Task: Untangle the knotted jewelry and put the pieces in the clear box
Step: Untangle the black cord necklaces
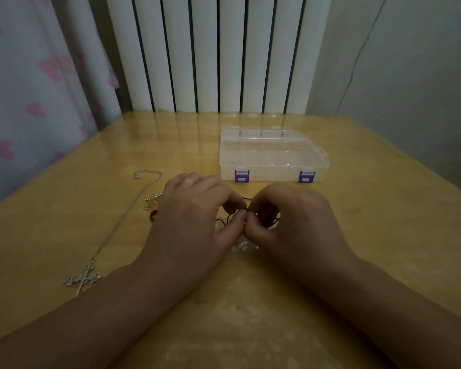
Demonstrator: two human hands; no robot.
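thin black cord [246, 199] knotted, left hand [194, 222] and right hand [290, 219] both pinching it

Both forearms reach in from the near edge, converging. The left hand [194, 217] and right hand [290, 219] meet fingertip to fingertip, fingers curled, pinching.

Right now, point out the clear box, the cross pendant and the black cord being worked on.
clear box [273, 155]: head view, middle of its closed lid.
cross pendant [83, 278]: head view, centre of the silver cross.
black cord [248, 199]: head view, loop showing between both hands' fingertips.
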